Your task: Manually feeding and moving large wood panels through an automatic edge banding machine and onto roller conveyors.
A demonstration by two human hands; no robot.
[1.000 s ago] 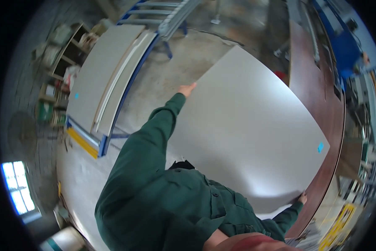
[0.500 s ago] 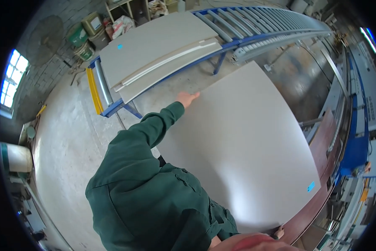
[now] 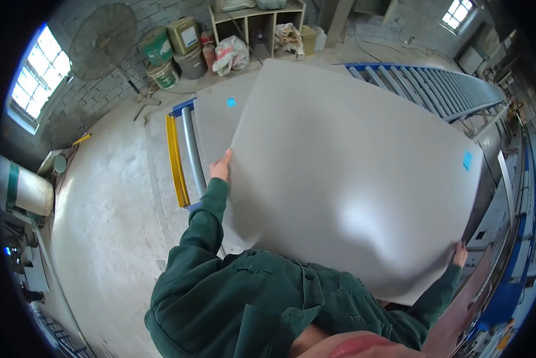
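A large flat grey board is held out in front of me, with a blue sticker near its right corner. My left hand is closed on its left edge, thumb showing along the rim. On the right edge, near the corner closest to me, my right hand grips it; the fingers underneath are hidden. The far part of this board covers much of another grey board, which lies on the roller table and bears its own blue sticker.
The roller table has a yellow end bar at left, and a blue-framed roller conveyor stretches off to the far right. Along the back wall stand a large fan, buckets and a shelf. Long machinery lines the right side.
The held board has moved forward and left, turned, and now overlaps the board on the roller table. Both my hands moved forward with it. My right arm has come further into view.
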